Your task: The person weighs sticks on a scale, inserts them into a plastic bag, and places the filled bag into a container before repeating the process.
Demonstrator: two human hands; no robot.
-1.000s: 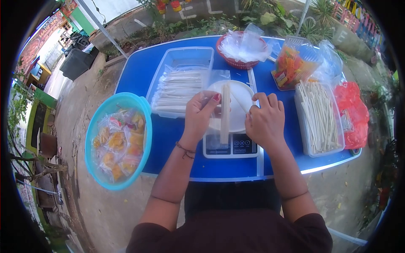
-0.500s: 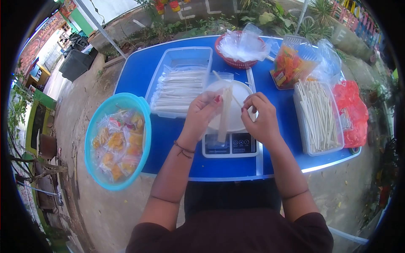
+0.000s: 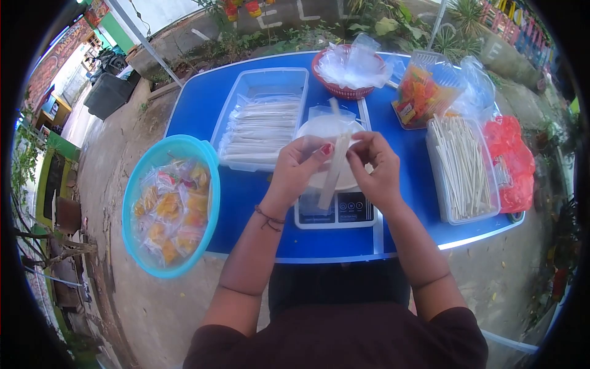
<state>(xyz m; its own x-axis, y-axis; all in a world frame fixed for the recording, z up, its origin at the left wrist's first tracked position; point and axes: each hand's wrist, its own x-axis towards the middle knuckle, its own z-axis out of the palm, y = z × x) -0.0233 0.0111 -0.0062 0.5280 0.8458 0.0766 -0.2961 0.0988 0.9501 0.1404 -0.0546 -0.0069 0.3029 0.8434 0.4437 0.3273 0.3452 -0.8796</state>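
My left hand (image 3: 299, 166) pinches a narrow clear bag with pale sticks (image 3: 334, 174), tilted above a white kitchen scale (image 3: 355, 210) with a round white plate (image 3: 319, 128). Close on its right, my right hand (image 3: 376, 165) has its fingers pressed together at the upper part of the bag; what they grip is too small to make out. A clear tray (image 3: 265, 77) of filled stick bags lies beyond my left hand. To the right of my right hand stands a clear box (image 3: 499, 206) of loose pale sticks.
A turquoise basin (image 3: 212, 212) of bagged yellow food is at the left. At the back are a red basket (image 3: 349, 93) of clear bags and a plastic container (image 3: 424, 92) with orange packets. A red plastic bag (image 3: 515, 163) lies at the right of the blue table (image 3: 258, 212).
My right hand has moved left and up to the bag's top. The bag is more tilted, and the separate stick between my hands no longer shows apart from it.
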